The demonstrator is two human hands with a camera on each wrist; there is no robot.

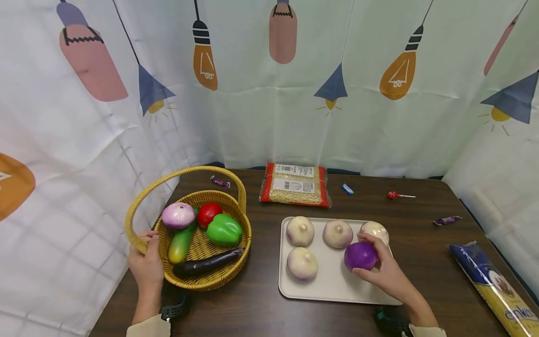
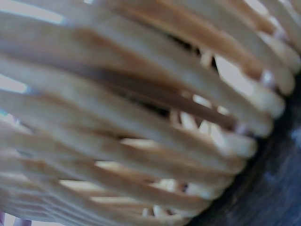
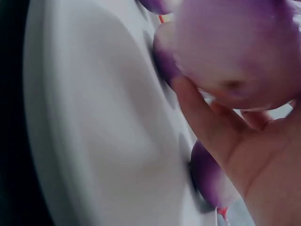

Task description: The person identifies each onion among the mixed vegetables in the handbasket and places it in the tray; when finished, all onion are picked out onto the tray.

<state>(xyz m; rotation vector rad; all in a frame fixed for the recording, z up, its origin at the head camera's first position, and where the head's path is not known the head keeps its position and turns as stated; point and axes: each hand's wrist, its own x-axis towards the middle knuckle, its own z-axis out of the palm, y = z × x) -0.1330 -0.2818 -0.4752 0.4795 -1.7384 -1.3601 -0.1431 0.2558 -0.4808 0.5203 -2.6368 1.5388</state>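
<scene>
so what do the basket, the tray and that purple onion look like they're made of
Basket: woven wicker or rattan, tan strands with gaps visible in the left wrist view. Tray: probably plastic, smooth matte off-white with rounded corners. Purple onion in the right hand: likely a plastic or foam replica, uniformly coloured with a soft sheen.

The purple onion (image 1: 360, 255) is round, glossy and deep violet, held over the right part of the tray (image 1: 332, 288), at or just above its surface, with the right hand (image 1: 385, 271) curled round its right side and fingers (image 1: 369, 238) over its top; in the right wrist view it looks paler, a smooth bulb close to the tray's white face; four pale onions lie on the same tray, three in a back row and one front left, the back right one just behind the purple onion; the wicker basket (image 1: 210, 281), yellow with an arched handle, stands upright left of the tray, its left rim gripped by the left hand (image 1: 146, 264).
</scene>
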